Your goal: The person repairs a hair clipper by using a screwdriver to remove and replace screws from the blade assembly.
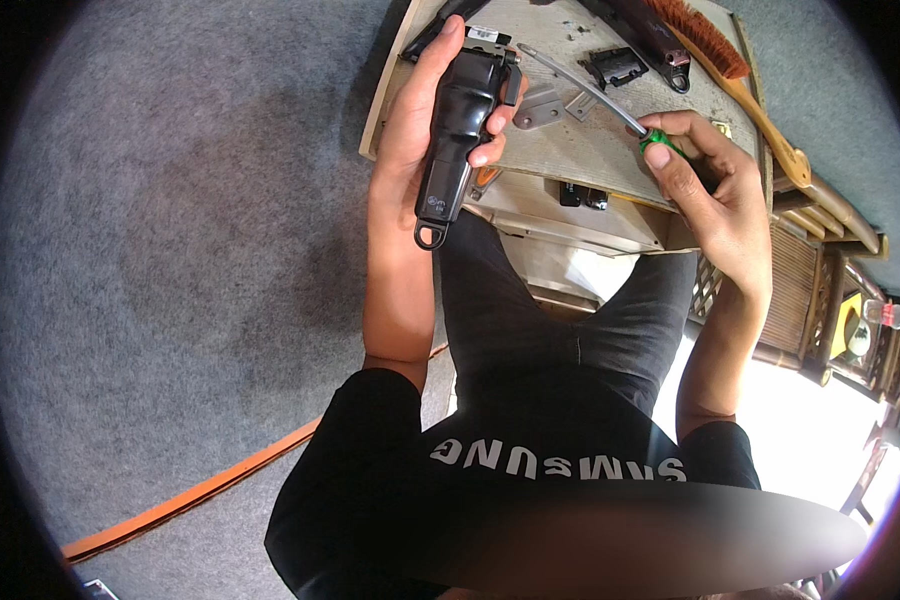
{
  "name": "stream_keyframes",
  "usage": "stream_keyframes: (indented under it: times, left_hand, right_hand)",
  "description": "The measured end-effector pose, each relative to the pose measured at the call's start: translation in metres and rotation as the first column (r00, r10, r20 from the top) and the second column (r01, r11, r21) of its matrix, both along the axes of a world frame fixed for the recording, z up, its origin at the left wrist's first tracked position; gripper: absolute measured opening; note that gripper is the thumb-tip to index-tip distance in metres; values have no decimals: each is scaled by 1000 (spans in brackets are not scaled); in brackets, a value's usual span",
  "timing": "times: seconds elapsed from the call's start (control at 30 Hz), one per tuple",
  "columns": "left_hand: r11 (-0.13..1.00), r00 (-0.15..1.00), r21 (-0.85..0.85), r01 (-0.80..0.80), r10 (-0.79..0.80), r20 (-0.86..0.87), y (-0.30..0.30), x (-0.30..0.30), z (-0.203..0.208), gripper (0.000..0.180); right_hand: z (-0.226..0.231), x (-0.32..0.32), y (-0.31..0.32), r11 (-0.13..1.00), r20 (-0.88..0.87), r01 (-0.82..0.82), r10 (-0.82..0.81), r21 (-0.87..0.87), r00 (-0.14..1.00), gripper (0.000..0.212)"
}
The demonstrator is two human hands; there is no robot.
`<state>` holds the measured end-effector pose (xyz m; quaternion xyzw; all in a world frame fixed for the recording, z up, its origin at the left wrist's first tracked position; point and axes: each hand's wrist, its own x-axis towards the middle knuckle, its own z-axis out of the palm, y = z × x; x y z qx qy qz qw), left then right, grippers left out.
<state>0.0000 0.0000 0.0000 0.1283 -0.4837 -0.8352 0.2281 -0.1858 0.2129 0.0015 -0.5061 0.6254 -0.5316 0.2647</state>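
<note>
My left hand (405,135) is wrapped round a black hair clipper (458,125), its metal blade end pointing away from me and its hanging loop toward me. In my right hand (710,180) is a screwdriver (595,95) with a green handle, gripped between thumb and fingers. The screwdriver's shaft slants up and left, and its tip lies just right of the clipper's blade end; whether they touch I cannot tell. Beneath the shaft, metal clipper blades (542,110) rest on the small wooden table (570,160).
Farther back on the table are a small black plastic part (615,67), a long black casing (642,35) and a brush (735,85) with reddish bristles. An open drawer (570,225) below the tabletop holds small items. Bamboo furniture (795,290) stands at the right.
</note>
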Motion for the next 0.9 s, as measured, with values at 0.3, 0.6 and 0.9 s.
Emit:
stream_keyframes:
  times: [0.3,0.6,0.9]
  left_hand:
    - [997,996,58,54,-50,-74,2,-3,1,63]
    - [997,996,56,54,-49,-79,-3,-1,-1,62]
    - [986,982,81,144,-133,-134,-10,0,-6,62]
  right_hand:
    - [1,-1,-1,1000,16,6,-6,3,1000,36]
    - [7,-1,-1,993,31,41,-45,107,999,34]
    - [6,-2,-1,994,79,17,-26,106,997,34]
